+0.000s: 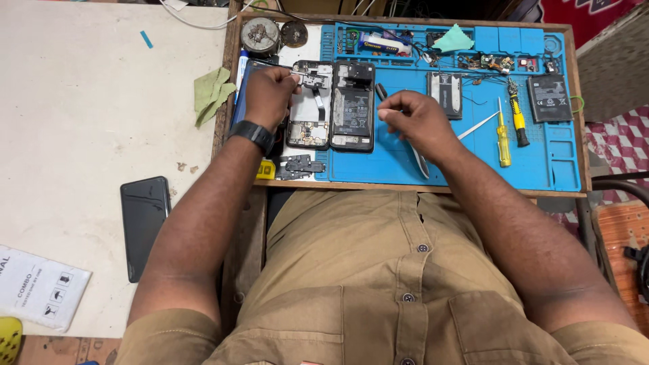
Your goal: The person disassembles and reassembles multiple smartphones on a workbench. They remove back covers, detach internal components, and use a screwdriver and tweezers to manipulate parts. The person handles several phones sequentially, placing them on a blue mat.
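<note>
- The left hand (270,94), in the upper middle of the frame, was closed on the top edge of an opened phone frame (309,105), pinching a small part there between thumb and fingers.
- The right hand (416,122), just right of centre, was closed around thin tweezers (405,138) whose body ran down under the palm; the tip lay near a second opened phone with its battery showing (352,106).
- Both phones lay side by side, touching, on the blue repair mat (541,155) that covered the bench.
- To do this well, I judged that the left hand should keep the frame flat and steady while the tweezers came in low, gripping only the connector or ribbon and never its bare contacts.
- Loose black cover pieces (297,166) sat at the mat's lower left edge, close to the wrist; a careless sweep could knock them off.
</note>
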